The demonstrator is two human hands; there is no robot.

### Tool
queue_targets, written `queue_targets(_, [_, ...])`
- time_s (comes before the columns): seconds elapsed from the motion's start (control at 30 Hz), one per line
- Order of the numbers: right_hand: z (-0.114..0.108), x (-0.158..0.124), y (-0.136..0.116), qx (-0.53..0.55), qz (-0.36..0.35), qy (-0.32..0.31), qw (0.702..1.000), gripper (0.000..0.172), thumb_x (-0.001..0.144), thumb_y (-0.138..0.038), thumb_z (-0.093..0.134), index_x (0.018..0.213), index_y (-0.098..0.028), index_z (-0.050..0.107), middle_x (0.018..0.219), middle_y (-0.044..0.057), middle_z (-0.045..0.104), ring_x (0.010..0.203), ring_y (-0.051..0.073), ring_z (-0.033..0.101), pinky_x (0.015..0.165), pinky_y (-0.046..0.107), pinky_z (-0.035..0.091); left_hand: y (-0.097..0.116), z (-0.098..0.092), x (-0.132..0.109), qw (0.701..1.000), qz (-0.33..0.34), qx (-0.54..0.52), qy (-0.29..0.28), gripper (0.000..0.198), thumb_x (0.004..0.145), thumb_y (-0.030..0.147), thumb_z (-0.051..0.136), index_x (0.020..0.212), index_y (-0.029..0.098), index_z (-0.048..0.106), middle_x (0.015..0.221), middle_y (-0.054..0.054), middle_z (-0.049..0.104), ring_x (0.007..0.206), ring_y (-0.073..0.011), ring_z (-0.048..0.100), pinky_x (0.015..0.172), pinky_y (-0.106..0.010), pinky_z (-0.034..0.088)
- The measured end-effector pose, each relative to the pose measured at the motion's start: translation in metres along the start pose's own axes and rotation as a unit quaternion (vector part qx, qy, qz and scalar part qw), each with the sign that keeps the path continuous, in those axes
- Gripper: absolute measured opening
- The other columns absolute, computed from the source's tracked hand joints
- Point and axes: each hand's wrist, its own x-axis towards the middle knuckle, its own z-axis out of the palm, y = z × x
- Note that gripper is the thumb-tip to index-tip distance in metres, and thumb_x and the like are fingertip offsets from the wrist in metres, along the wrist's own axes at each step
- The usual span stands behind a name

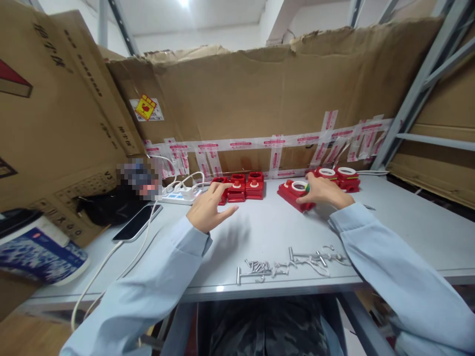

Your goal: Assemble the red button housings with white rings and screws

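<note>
R hand (322,193) grips red unit (293,195) w/ white ring, rt of ctr on desk (270,225); L hand (208,208) open, fingers spread nr red blocks (237,193), contact unclear.

Red housings (290,196) glossy plastic; screws (260,267) shiny metal.

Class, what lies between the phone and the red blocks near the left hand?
In the head view: a white power strip with plugs, and part of the left hand.
</note>
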Motion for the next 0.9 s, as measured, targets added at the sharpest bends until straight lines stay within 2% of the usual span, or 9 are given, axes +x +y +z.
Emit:
queue_targets(0.17, [-0.005, -0.025, -0.027, 0.064, -0.167, -0.048, 0.983, 0.073, 0.057, -0.051, 0.072, 0.116, -0.017, 0.047, 0.1, 0.013, 0.064, 0.086, 0.029, 0.061, 0.064, 0.031, 0.042, 0.0, 0.015, 0.002, 0.997, 0.054, -0.02, -0.056, 0.054, 0.083, 0.045, 0.054, 0.129, 0.021, 0.041, 0.12, -0.012, 0.052, 0.106, -0.0261, 0.054, 0.09, -0.045, 0.045])
queue_targets(0.3, [0.004, -0.041, -0.054, 0.177, -0.298, -0.068, 0.936, 0.07, 0.061, -0.045, 0.073, 0.12, -0.021, 0.043, 0.091, 0.006, 0.066, 0.077, 0.024, 0.061, 0.065, 0.032, 0.044, 0.013, 0.028, 0.003, 0.985, 0.126, -0.036, -0.11, 0.067, 0.077, 0.051, 0.062, 0.133, 0.023, 0.038, 0.133, -0.014, 0.046, 0.123, -0.0306, 0.043, 0.094, -0.05, 0.04])
queue_targets(0.4, [0.013, -0.046, -0.07, 0.25, -0.354, -0.063, 0.899, 0.076, 0.06, -0.048, 0.074, 0.124, -0.021, 0.042, 0.108, 0.009, 0.064, 0.091, 0.025, 0.06, 0.076, 0.035, 0.046, 0.021, 0.038, 0.005, 0.977, 0.142, -0.044, -0.151, 0.088, 0.067, 0.054, 0.07, 0.138, 0.021, 0.029, 0.14, -0.016, 0.04, 0.128, -0.0335, 0.039, 0.098, -0.052, 0.036])
queue_targets(0.47, [0.016, -0.045, -0.075, 0.281, -0.379, -0.05, 0.88, 0.079, 0.06, -0.05, 0.074, 0.127, -0.021, 0.043, 0.118, 0.01, 0.061, 0.1, 0.025, 0.058, 0.083, 0.036, 0.045, 0.022, 0.044, 0.007, 0.972, 0.134, -0.053, -0.185, 0.098, 0.063, 0.051, 0.074, 0.14, 0.019, 0.024, 0.138, -0.018, 0.044, 0.124, -0.0341, 0.045, 0.098, -0.051, 0.037])
queue_targets(0.57, [0.014, -0.042, -0.072, 0.322, -0.363, -0.008, 0.875, 0.064, 0.068, -0.048, 0.069, 0.121, -0.018, 0.051, 0.107, 0.009, 0.066, 0.091, 0.02, 0.061, 0.081, 0.032, 0.045, 0.02, 0.05, 0.009, 0.971, 0.118, -0.059, -0.201, 0.095, 0.062, 0.049, 0.074, 0.138, 0.019, 0.027, 0.13, -0.016, 0.053, 0.114, -0.033, 0.055, 0.094, -0.046, 0.041])
queue_targets(0.67, [0.009, -0.038, -0.062, 0.328, -0.297, -0.001, 0.897, 0.034, 0.075, -0.04, 0.062, 0.098, -0.015, 0.064, 0.081, 0.005, 0.069, 0.069, 0.015, 0.06, 0.068, 0.027, 0.045, 0.016, 0.052, 0.009, 0.972, 0.124, -0.056, -0.19, 0.087, 0.063, 0.052, 0.073, 0.134, 0.021, 0.034, 0.125, -0.014, 0.056, 0.11, -0.0321, 0.057, 0.093, -0.044, 0.042])
queue_targets(0.77, [0.009, -0.038, -0.057, 0.286, -0.287, -0.116, 0.907, 0.021, 0.074, -0.033, 0.061, 0.08, -0.015, 0.069, 0.072, 0.004, 0.07, 0.064, 0.014, 0.06, 0.064, 0.025, 0.044, 0.015, 0.053, 0.009, 0.974, 0.126, -0.057, -0.182, 0.084, 0.063, 0.054, 0.071, 0.131, 0.02, 0.037, 0.122, -0.013, 0.058, 0.108, -0.0312, 0.059, 0.091, -0.043, 0.042])
queue_targets(0.83, [0.013, -0.04, -0.057, 0.257, -0.299, -0.201, 0.897, 0.019, 0.073, -0.031, 0.06, 0.077, -0.015, 0.07, 0.069, 0.004, 0.07, 0.062, 0.013, 0.06, 0.063, 0.024, 0.044, 0.014, 0.053, 0.009, 0.974, 0.125, -0.057, -0.179, 0.083, 0.062, 0.054, 0.071, 0.13, 0.02, 0.038, 0.122, -0.013, 0.058, 0.107, -0.0311, 0.059, 0.091, -0.043, 0.042])
queue_targets(0.9, [0.018, -0.043, -0.06, 0.243, -0.306, -0.248, 0.887, 0.02, 0.073, -0.031, 0.058, 0.073, -0.015, 0.069, 0.066, 0.003, 0.069, 0.059, 0.012, 0.058, 0.06, 0.024, 0.043, 0.014, 0.054, 0.009, 0.974, 0.126, -0.058, -0.177, 0.083, 0.062, 0.055, 0.072, 0.13, 0.02, 0.038, 0.122, -0.013, 0.058, 0.108, -0.0312, 0.059, 0.091, -0.043, 0.042])
